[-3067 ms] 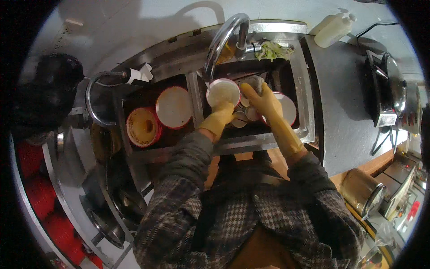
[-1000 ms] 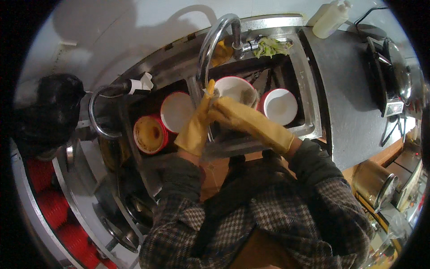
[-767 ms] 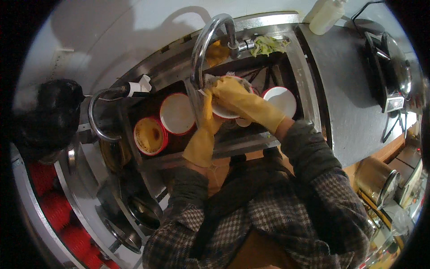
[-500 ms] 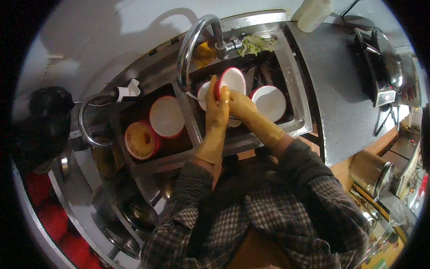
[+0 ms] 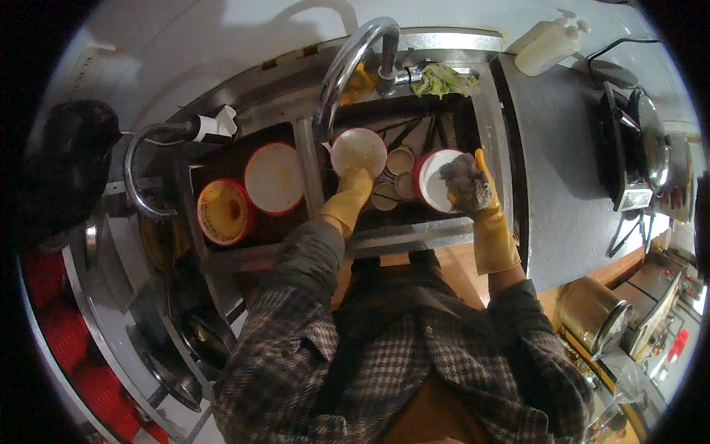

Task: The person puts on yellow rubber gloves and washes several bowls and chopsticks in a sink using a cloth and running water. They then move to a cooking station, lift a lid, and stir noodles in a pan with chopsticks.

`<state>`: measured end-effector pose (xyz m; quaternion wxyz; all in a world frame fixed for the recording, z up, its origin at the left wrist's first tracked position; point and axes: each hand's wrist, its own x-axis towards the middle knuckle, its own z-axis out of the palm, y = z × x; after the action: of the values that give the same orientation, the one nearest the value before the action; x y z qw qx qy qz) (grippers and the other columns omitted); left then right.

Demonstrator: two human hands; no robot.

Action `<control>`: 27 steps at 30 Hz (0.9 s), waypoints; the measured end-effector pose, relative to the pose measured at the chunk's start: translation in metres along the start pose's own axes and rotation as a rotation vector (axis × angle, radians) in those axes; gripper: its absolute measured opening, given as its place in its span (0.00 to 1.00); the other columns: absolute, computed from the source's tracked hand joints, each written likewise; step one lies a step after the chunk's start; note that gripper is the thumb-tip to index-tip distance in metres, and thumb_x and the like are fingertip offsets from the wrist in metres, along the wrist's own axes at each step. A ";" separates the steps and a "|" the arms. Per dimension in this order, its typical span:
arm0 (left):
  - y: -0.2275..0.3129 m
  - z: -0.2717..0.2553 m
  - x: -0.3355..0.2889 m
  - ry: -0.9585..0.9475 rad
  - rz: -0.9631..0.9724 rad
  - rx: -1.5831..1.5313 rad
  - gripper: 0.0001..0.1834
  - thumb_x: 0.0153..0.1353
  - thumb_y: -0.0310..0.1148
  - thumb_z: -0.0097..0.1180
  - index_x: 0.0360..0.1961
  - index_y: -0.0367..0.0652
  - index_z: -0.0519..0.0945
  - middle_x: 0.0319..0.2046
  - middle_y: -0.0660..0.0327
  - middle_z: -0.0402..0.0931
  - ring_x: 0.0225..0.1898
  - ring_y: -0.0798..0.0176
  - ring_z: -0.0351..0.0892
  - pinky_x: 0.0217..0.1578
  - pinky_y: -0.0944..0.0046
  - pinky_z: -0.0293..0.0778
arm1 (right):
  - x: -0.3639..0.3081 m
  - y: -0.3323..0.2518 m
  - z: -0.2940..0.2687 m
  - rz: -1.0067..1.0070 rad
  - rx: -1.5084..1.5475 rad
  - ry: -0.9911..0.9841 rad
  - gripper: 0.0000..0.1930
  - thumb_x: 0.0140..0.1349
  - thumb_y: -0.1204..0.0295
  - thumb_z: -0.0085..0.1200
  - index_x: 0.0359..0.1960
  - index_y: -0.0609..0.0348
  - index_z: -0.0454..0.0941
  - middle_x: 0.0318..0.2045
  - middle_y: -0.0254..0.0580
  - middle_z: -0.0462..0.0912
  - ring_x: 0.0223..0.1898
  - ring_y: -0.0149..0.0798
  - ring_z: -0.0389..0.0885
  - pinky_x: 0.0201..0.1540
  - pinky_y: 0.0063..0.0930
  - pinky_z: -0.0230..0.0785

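Observation:
I wear yellow rubber gloves on both hands. My left hand (image 5: 350, 198) grips the near rim of a white bowl (image 5: 359, 150) under the faucet's spout, with cloudy liquid inside it. My right hand (image 5: 486, 207) is closed around a grey, fuzzy scouring pad (image 5: 466, 183), lifted over a white bowl with a red outside (image 5: 433, 177) in the right basin. Between the two bowls, several small round cups or tins (image 5: 400, 160) lie on the basin floor, beside dark-handled utensils (image 5: 408, 133). Most of my left fingers are hidden by the bowl and glove.
The left basin holds a red-and-white bowl (image 5: 274, 179) and another with brown-yellow residue (image 5: 224, 212). A curved chrome faucet (image 5: 347, 63) arches over the sink. Green leaves (image 5: 444, 80) lie on the back ledge. A bottle (image 5: 548, 49) and a steel counter (image 5: 569, 177) are at right.
My hands have moved apart from the one bowl they held together. The left is with a bowl under the spout; the right has moved rightward and now shows the grey scouring pad.

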<state>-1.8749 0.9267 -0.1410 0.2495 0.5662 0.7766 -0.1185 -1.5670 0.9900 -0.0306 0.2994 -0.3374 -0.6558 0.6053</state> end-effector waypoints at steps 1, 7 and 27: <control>-0.006 0.006 0.018 0.177 0.043 -0.031 0.30 0.73 0.51 0.54 0.69 0.46 0.76 0.69 0.52 0.74 0.68 0.45 0.73 0.67 0.50 0.70 | 0.008 0.000 0.004 -0.063 -0.119 -0.001 0.31 0.79 0.41 0.40 0.49 0.60 0.81 0.37 0.43 0.87 0.30 0.38 0.84 0.31 0.31 0.78; -0.021 -0.021 0.019 0.256 0.163 -0.819 0.22 0.74 0.38 0.48 0.63 0.41 0.80 0.58 0.57 0.82 0.59 0.54 0.81 0.61 0.55 0.75 | 0.083 -0.004 0.057 -0.025 0.375 -0.034 0.23 0.77 0.47 0.50 0.48 0.54 0.82 0.34 0.34 0.83 0.31 0.30 0.79 0.35 0.22 0.72; -0.011 -0.180 -0.120 0.603 -0.314 -1.751 0.24 0.80 0.53 0.49 0.43 0.42 0.84 0.36 0.66 0.82 0.32 0.69 0.78 0.34 0.66 0.75 | 0.124 -0.109 0.209 0.078 0.083 0.133 0.24 0.74 0.60 0.52 0.68 0.51 0.72 0.62 0.55 0.78 0.61 0.59 0.79 0.62 0.46 0.72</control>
<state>-1.9030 0.9082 0.0732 0.3563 0.0724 0.6888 0.6272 -1.8173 0.9618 0.0579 0.3322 -0.3897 -0.5951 0.6194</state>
